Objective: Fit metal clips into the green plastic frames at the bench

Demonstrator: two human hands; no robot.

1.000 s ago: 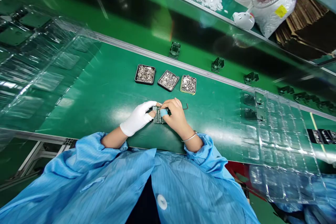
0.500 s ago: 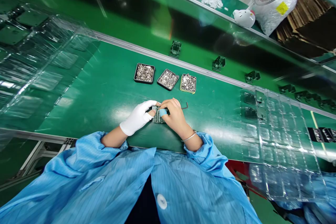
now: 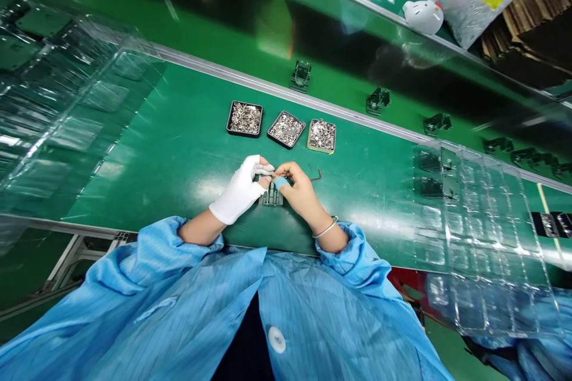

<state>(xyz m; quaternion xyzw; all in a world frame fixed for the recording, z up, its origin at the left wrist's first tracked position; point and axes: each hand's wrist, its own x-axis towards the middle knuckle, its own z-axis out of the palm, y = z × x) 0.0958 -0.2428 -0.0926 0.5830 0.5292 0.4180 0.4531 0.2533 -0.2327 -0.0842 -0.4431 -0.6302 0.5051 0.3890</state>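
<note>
Between both hands, on the green bench mat [image 3: 179,149]: 1 small dark ribbed part [image 3: 271,195], gripped from 2 sides.

Left hand [image 3: 241,190], in a white glove, pinches the part's left edge; right hand [image 3: 298,193], bare with a blue cot on the thumb, pinches its upper right edge, fingertips of both nearly meeting above it. Just beyond the hands sit 3 small trays of metal bits [image 3: 286,129] in a row. Just right of the right hand lies a bent hex key [image 3: 316,176]. Well right of the hands, a clear blister tray [image 3: 473,232]; well left, a stack of clear trays [image 3: 58,101].
</note>
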